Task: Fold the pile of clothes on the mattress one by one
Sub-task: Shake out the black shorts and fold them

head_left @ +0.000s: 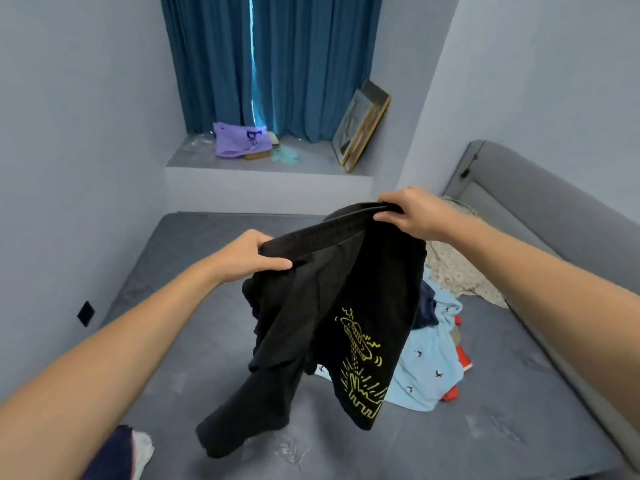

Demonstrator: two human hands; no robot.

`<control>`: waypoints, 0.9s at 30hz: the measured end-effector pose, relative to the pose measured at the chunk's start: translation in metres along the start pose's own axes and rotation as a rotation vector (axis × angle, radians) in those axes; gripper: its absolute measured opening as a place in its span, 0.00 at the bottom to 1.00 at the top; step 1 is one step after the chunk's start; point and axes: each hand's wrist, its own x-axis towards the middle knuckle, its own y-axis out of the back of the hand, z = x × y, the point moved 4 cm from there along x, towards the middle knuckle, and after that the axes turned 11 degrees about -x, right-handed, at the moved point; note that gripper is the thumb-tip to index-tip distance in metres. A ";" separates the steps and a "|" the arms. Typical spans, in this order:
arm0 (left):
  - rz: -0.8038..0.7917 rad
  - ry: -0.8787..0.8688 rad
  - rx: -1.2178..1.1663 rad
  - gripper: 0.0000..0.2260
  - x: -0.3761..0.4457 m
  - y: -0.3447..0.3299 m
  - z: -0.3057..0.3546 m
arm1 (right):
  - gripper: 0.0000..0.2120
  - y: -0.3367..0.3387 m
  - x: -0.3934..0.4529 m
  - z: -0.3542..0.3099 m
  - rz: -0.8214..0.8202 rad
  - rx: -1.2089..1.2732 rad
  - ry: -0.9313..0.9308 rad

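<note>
A pair of black shorts (322, 306) with a yellow line drawing on one leg hangs in the air above the grey mattress (194, 341). My left hand (251, 254) grips the left end of the waistband. My right hand (412, 211) grips the right end, held higher and farther away. The two legs dangle loosely, the left one reaching lowest. Behind the shorts on the right lies the pile of clothes (436, 362), with a light blue patterned piece, a navy piece, something red and a beige floral piece.
A grey padded headboard (519, 202) runs along the right side. Dark blue and white cloth (124, 452) lies at the near left edge. A window ledge (270, 168) beyond the mattress holds a purple bag (239, 140) and a leaning picture frame (362, 128) before blue curtains.
</note>
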 end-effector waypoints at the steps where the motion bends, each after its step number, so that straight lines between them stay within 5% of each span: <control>1: -0.027 0.020 0.045 0.10 -0.005 0.004 -0.001 | 0.12 0.008 0.000 0.001 0.009 0.000 0.002; 7: -0.066 0.047 0.175 0.22 -0.029 0.040 -0.002 | 0.07 0.032 -0.017 0.016 0.021 -0.060 0.004; 10: -0.033 0.003 0.227 0.23 -0.027 0.053 0.018 | 0.15 0.034 -0.031 0.020 0.039 -0.090 0.058; 14: 0.006 -0.051 0.334 0.16 -0.020 0.071 0.056 | 0.20 0.042 -0.048 0.033 0.077 -0.121 0.138; 18: 0.017 -0.121 0.458 0.06 -0.013 0.080 0.097 | 0.14 0.050 -0.063 0.043 0.140 -0.217 0.217; 23: 0.120 -0.194 0.534 0.08 0.000 0.090 0.140 | 0.06 0.056 -0.070 0.053 0.158 -0.336 0.295; 27: 0.121 -0.228 0.578 0.08 -0.001 0.094 0.164 | 0.10 0.063 -0.066 0.058 0.194 -0.291 0.291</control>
